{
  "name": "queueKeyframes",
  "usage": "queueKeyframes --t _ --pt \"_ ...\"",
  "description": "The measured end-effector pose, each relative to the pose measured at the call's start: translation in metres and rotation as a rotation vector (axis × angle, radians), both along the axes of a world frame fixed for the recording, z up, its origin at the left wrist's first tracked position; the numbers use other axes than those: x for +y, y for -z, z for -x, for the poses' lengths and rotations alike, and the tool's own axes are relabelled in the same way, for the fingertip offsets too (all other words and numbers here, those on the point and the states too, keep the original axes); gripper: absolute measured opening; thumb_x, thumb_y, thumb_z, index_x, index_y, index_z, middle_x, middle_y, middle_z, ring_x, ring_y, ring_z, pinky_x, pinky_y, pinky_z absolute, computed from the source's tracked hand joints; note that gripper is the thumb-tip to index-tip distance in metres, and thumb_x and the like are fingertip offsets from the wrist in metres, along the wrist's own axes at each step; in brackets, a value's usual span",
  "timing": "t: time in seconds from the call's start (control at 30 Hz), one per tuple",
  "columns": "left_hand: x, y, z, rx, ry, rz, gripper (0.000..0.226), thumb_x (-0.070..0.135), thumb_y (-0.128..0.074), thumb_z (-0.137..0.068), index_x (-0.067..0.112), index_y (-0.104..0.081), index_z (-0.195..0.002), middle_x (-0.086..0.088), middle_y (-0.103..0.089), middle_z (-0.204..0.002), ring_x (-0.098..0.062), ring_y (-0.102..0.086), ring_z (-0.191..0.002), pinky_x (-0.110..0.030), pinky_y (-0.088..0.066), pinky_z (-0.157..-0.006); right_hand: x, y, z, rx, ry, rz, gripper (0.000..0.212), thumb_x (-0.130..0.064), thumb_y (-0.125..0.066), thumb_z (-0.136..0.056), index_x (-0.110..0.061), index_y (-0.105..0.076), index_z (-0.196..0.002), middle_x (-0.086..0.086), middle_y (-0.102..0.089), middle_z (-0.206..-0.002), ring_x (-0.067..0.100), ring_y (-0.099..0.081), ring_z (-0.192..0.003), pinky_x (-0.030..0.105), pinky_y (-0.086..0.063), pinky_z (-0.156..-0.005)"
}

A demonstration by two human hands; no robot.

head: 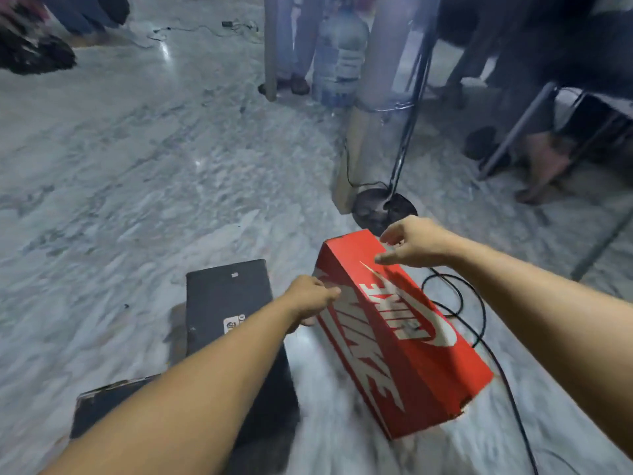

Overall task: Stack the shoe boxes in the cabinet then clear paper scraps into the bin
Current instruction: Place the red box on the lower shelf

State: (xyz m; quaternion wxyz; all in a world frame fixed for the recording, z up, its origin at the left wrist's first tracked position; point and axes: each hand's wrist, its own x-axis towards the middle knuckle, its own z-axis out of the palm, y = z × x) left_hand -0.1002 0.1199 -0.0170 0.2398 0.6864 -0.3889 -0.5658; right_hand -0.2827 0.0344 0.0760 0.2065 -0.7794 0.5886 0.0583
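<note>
A red shoe box [400,341] with white lettering lies on the marble floor, right of centre. My left hand [310,299] presses against its near-left long side, fingers curled at the lid edge. My right hand [412,243] hovers over the far end of the lid, fingers spread, with thumb and fingertips just at the surface. A black shoe box [227,303] lies to the left, partly under my left forearm. Another dark box [102,404] shows at the lower left. No cabinet, bin or paper scraps are in view.
A black cable [479,323] loops on the floor right of the red box. A fan stand with a round base [383,209] stands just beyond it. Behind are a large water bottle [339,53], metal chair legs [513,132], a pillar and people's legs and feet.
</note>
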Motion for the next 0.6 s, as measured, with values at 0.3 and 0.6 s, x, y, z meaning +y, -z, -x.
queueKeyframes --t 0.3,0.6 --pt "-0.002 0.065 0.058 0.067 -0.246 -0.013 0.046 0.023 -0.054 -0.096 0.010 -0.048 -0.139 -0.008 -0.053 -0.136 -0.028 -0.052 -0.122 -0.042 -0.044 -0.106 0.048 0.055 0.034 0.203 -0.001 -0.138 0.118 -0.088 -0.065 -0.045 -0.044 -0.024 -0.146 0.007 -0.019 -0.157 0.036 -0.035 -0.140 0.052 -0.040 -0.106" --pt "0.005 0.117 0.072 0.208 -0.393 -0.167 0.012 0.011 -0.048 -0.096 0.013 -0.049 -0.084 0.003 -0.047 -0.077 -0.012 -0.040 -0.065 -0.028 -0.038 -0.059 0.028 0.077 0.066 0.049 0.078 -0.094 0.112 -0.055 -0.082 -0.060 -0.045 -0.019 -0.152 0.007 -0.040 -0.149 0.026 -0.043 -0.133 0.032 -0.040 -0.100"
